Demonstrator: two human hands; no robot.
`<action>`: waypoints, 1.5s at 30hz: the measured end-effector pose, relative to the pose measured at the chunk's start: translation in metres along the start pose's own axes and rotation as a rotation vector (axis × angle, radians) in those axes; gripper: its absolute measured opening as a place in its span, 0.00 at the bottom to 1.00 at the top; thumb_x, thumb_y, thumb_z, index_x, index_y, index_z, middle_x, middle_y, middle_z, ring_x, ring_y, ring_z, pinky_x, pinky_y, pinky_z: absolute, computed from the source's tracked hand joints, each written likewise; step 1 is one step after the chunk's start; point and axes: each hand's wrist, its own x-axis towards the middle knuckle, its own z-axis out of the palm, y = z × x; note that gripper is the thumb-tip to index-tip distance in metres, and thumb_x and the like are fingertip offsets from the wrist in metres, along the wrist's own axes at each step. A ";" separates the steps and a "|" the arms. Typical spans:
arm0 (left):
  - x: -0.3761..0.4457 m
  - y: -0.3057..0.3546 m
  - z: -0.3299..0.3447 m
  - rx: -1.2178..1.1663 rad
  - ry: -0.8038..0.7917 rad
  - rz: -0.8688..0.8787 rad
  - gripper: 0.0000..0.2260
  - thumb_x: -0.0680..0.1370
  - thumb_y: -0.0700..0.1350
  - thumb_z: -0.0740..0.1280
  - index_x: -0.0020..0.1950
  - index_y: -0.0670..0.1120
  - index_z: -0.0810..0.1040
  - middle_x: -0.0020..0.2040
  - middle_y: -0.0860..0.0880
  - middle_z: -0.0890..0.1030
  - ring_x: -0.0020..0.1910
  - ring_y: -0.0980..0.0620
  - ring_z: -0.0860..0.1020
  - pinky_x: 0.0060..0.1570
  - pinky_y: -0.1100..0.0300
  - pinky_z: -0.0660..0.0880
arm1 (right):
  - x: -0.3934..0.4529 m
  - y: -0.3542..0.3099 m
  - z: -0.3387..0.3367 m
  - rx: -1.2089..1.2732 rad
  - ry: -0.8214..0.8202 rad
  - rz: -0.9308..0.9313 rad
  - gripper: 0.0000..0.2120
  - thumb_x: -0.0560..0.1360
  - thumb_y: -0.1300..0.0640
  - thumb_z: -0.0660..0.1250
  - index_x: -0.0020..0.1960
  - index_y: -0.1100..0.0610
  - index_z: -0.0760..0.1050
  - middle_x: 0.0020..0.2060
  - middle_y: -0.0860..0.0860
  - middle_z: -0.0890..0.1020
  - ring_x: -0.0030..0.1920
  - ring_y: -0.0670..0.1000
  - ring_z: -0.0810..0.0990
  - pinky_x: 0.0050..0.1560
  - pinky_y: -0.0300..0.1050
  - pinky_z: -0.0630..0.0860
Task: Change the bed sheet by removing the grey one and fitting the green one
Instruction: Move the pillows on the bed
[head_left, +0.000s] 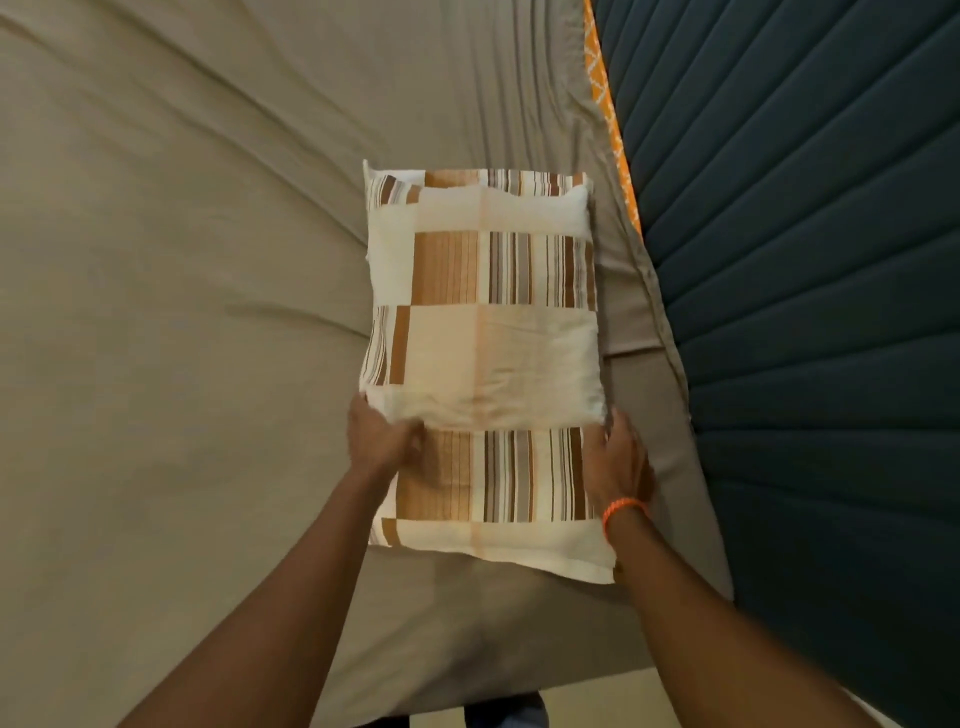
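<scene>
A pale olive-green sheet (171, 291) covers the mattress, with long creases running from the far right toward the left. On it, next to the headboard, lies a pillow (483, 332) in a cream cover with brown and orange striped blocks. My left hand (382, 434) grips the pillow's left side, its fingers curled into the fabric. My right hand (618, 460), with an orange band at the wrist, holds the right side, fingers wrapped round the edge. No grey sheet is in view.
A dark teal quilted headboard (810, 270) fills the right side. A strip of orange patterned fabric (610, 119) shows between the sheet and headboard. The bed's near edge and a bit of floor (597, 691) lie at the bottom.
</scene>
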 end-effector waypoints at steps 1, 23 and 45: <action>-0.005 0.019 -0.002 -0.050 0.003 0.029 0.41 0.67 0.51 0.80 0.75 0.47 0.66 0.68 0.47 0.75 0.66 0.43 0.77 0.62 0.42 0.79 | 0.014 -0.016 -0.005 0.116 -0.029 0.016 0.32 0.78 0.38 0.55 0.78 0.50 0.65 0.68 0.55 0.77 0.65 0.59 0.78 0.65 0.59 0.76; -0.043 -0.017 -0.032 -0.019 0.052 0.080 0.15 0.81 0.60 0.59 0.52 0.50 0.76 0.54 0.45 0.84 0.56 0.39 0.82 0.62 0.42 0.78 | -0.054 -0.062 -0.018 0.543 -0.251 -0.052 0.05 0.74 0.57 0.78 0.45 0.57 0.83 0.47 0.57 0.86 0.48 0.55 0.83 0.46 0.46 0.80; -0.269 -0.228 -0.339 -0.531 -0.039 0.216 0.18 0.83 0.59 0.67 0.62 0.47 0.82 0.50 0.50 0.89 0.47 0.53 0.87 0.41 0.61 0.82 | -0.419 -0.055 0.065 0.701 -0.219 -0.176 0.07 0.69 0.62 0.81 0.41 0.55 0.83 0.39 0.50 0.86 0.40 0.51 0.85 0.41 0.41 0.79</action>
